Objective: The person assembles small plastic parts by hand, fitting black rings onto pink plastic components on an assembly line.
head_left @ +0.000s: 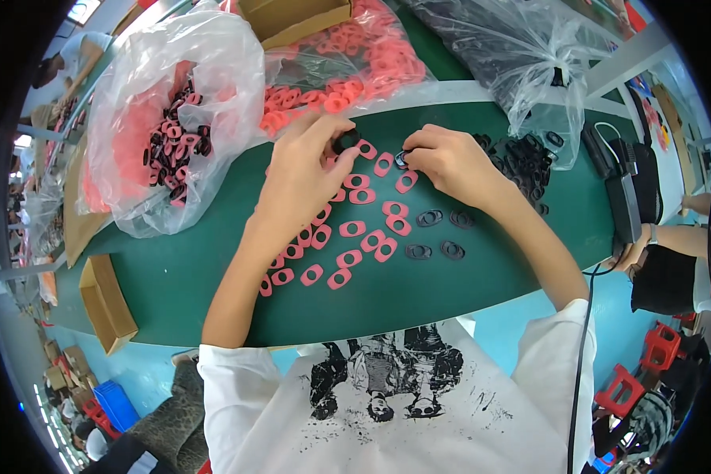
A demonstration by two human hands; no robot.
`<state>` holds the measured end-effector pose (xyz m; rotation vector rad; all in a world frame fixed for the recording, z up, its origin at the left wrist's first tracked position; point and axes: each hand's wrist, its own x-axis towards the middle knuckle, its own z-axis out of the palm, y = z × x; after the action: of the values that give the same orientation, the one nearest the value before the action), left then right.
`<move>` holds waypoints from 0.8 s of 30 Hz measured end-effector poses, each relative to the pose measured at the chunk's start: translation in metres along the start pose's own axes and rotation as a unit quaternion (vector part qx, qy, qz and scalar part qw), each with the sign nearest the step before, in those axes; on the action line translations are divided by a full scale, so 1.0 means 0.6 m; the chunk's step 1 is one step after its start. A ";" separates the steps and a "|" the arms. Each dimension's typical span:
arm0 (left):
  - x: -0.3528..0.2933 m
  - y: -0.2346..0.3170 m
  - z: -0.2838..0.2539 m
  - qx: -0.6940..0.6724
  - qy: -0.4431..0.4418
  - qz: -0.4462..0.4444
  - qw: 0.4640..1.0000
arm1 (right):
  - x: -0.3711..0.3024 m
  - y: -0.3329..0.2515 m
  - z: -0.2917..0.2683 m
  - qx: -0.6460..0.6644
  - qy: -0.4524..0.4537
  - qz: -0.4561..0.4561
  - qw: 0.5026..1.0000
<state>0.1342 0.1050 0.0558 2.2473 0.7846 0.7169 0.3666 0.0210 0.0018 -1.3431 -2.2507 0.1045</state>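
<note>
Between the thumb and fingers of my left hand (pixel 308 162) is a small round black part (pixel 345 141), held just above the green table. My right hand (pixel 450 162) pinches a small black oval ring (pixel 402 160) at its fingertips. Around and below the hands lie many flat pink oval rings (pixel 352 229), each with a hole. A few loose black oval rings (pixel 453 250) rest right of the pink ones. Beyond my right wrist spreads a pile of black rings (pixel 525 162), partly hidden by that arm.
An open clear bag (pixel 237 79) of mixed pink and black pieces stands at the left. Behind my left hand is a bag of pink rings (pixel 383 59). A cardboard box (pixel 107 304) sits at the table's left edge, and a black power adapter (pixel 624 207) at its right.
</note>
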 end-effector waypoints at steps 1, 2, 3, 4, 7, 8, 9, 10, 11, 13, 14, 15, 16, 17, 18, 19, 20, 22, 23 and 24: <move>-0.004 0.003 0.007 0.018 0.007 0.002 1.000 | -0.001 -0.001 -0.002 0.022 0.003 0.012 1.000; -0.007 0.004 0.016 0.037 0.014 0.003 0.999 | -0.002 -0.001 -0.001 0.044 0.007 0.024 0.999; -0.010 0.001 0.027 0.038 0.011 0.004 0.999 | -0.002 -0.003 0.002 0.035 0.002 0.028 0.999; -0.012 -0.003 0.040 0.052 0.000 0.006 0.999 | -0.002 -0.002 0.003 0.036 0.005 0.031 0.999; -0.015 0.008 0.079 0.107 -0.018 0.018 0.994 | -0.003 0.004 0.005 0.024 -0.002 0.008 1.000; -0.015 0.013 0.091 0.148 -0.022 0.025 0.988 | -0.005 0.006 0.012 0.045 0.017 0.012 0.999; -0.011 0.007 0.103 0.183 -0.031 0.052 0.981 | -0.006 0.008 0.015 0.065 0.037 0.016 0.997; -0.012 0.002 0.112 0.184 -0.033 0.053 0.981 | -0.008 0.007 0.015 0.066 0.039 0.019 0.997; -0.013 -0.002 0.120 0.224 -0.034 0.050 0.973 | -0.009 0.007 0.014 0.059 0.035 0.022 0.997; -0.017 -0.002 0.125 0.266 -0.041 0.048 0.962 | -0.009 0.005 0.010 0.056 0.035 0.031 0.997; -0.019 -0.001 0.122 0.257 -0.026 0.044 0.965 | -0.007 0.002 0.005 0.039 0.005 0.031 0.999; -0.021 0.001 0.120 0.247 -0.012 0.039 0.968 | -0.007 -0.001 0.005 0.022 -0.026 0.030 0.999; -0.022 0.004 0.122 0.249 -0.015 0.042 0.967 | -0.008 0.000 0.004 0.022 -0.022 0.033 0.999; -0.026 0.008 0.124 0.248 -0.017 0.034 0.968 | -0.009 0.000 0.003 0.019 -0.009 0.024 0.999; -0.028 0.011 0.126 0.247 -0.019 0.026 0.969 | -0.010 0.000 0.004 0.015 0.004 0.014 1.000; -0.029 0.013 0.127 0.248 -0.021 0.028 0.968 | -0.011 0.001 0.005 0.015 0.006 0.017 1.000; -0.030 0.012 0.125 0.242 -0.016 0.027 0.970 | -0.011 0.003 0.010 0.010 0.014 -0.004 1.000; -0.029 0.011 0.122 0.236 -0.014 0.027 0.971 | -0.009 0.006 0.012 0.005 0.022 -0.022 0.999; -0.026 0.010 0.121 0.229 -0.010 0.014 0.973 | -0.007 0.009 0.011 0.026 -0.002 0.004 1.000; -0.024 0.009 0.122 0.222 -0.007 0.002 0.975 | -0.006 0.010 0.010 0.047 -0.025 0.029 0.998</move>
<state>0.1747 0.0634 0.0088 2.6469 1.0144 0.5653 0.3699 0.0221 -0.0065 -1.3708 -2.2191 0.2639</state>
